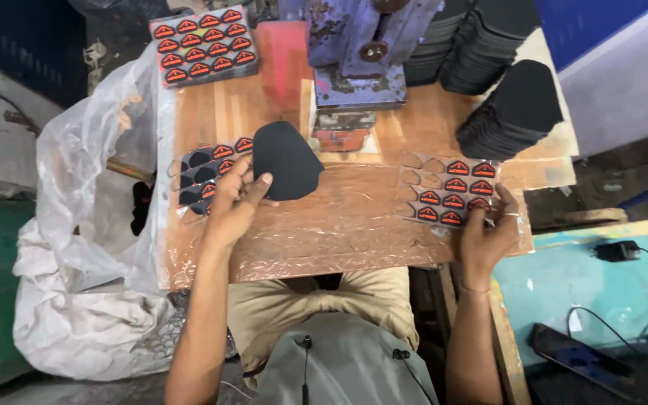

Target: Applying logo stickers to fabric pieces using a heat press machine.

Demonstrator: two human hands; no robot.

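My left hand (pixel 235 201) grips the near edge of a black shield-shaped piece (pixel 286 159) that lies over the wooden work table (pixel 339 225). A clear sheet (pixel 204 171) with a few red-and-black badges and several empty pockets lies just left of that hand. My right hand (pixel 487 232) rests at the near right corner of a second clear badge sheet (pixel 450 191), fingertips on one badge. That sheet holds several badges, with empty pockets along its left side.
A blue press machine (pixel 360 52) stands at the back centre. A full badge sheet (pixel 204 45) lies back left. Stacks of black pieces (pixel 515 105) sit back right. A plastic bag (pixel 91 247) hangs left. A phone (pixel 579 360) lies on a turquoise board.
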